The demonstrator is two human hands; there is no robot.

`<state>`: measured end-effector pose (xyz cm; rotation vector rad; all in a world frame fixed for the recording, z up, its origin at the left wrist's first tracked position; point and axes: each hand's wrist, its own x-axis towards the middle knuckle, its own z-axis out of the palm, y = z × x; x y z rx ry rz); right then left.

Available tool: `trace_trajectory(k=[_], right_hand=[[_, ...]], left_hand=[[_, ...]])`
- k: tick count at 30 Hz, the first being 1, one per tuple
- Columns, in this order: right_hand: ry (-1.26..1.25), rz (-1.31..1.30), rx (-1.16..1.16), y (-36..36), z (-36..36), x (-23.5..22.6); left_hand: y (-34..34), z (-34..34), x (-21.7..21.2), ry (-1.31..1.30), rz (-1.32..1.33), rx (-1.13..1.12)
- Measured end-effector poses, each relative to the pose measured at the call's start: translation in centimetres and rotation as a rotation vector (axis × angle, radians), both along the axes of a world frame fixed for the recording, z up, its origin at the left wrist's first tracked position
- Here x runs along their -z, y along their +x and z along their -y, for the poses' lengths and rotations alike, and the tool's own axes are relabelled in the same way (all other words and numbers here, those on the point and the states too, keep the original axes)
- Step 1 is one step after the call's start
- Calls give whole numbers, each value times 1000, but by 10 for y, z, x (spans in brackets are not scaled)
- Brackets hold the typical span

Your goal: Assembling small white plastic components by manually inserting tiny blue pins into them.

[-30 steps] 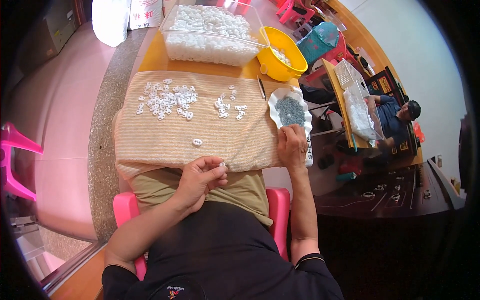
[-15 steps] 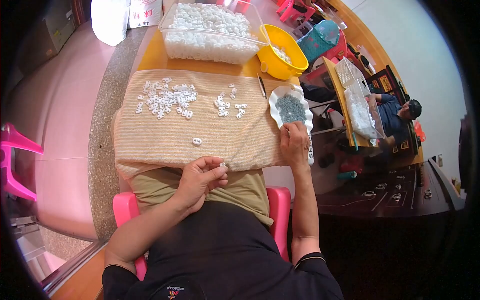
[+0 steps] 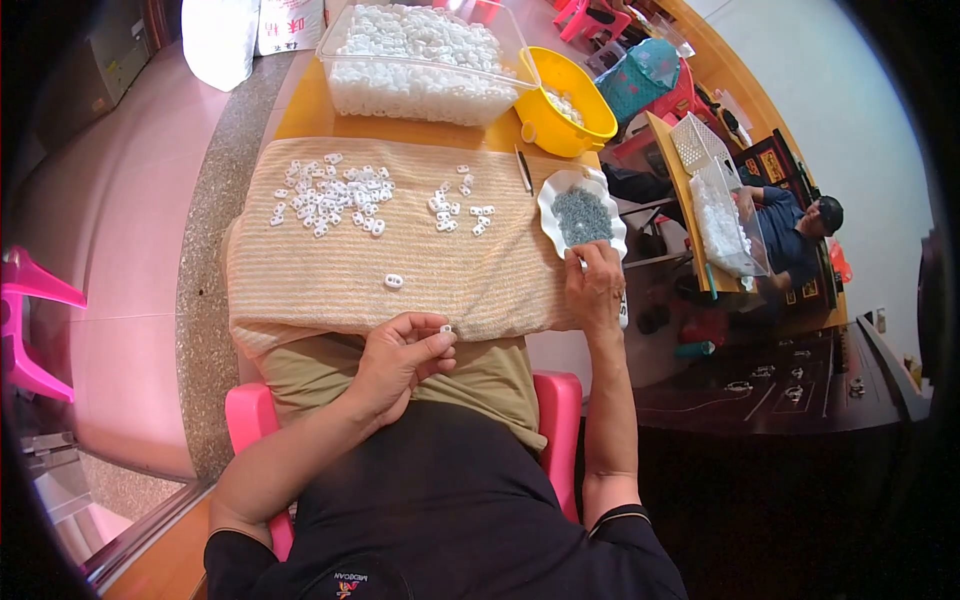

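My left hand (image 3: 405,360) is closed in front of my lap, at the cloth's near edge. Its thumb and forefinger pinch a small white plastic piece (image 3: 446,328). My right hand (image 3: 596,280) is at the near rim of a white scalloped dish (image 3: 553,235) that holds many tiny grey pieces (image 3: 582,215). Its fingertips are drawn together, and whatever lies between them is too small or hidden to make out. A single white two-holed piece (image 3: 394,282) lies alone on the striped cloth (image 3: 330,270). Farther off are a large group of similar white pieces (image 3: 340,197) and a smaller group (image 3: 445,212).
A clear bin (image 3: 420,95) full of white pieces stands at the table's far end, beside a yellow basin (image 3: 565,115). A slim dark pen-like tool (image 3: 524,170) lies left of the dish. At right, another person (image 3: 785,230) sits by a side table with a clear bin (image 3: 725,225).
My right hand has shifted very slightly to the right and away from me at the dish's rim. My left hand keeps its pinch on the white piece in the same place.
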<state>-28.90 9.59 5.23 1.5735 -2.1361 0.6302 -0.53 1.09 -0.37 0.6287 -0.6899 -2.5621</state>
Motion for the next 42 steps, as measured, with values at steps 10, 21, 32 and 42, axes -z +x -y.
trace_trajectory(k=[10, 21, 32, 42], right_hand=[[-105, -44, 13, -4, 0, 3], [-196, 1169, -161, 83, -5, 3], [15, 1580, -303, 134, -6, 32], [24, 1595, -333, 137, -6, 37]], left_hand=[[2, 0, 0, 10, 14, 1], [2, -1, 1, 31, 14, -22], [3, 3, -1, 10, -8, 6], [3, 2, -2, 19, 2, 1]])
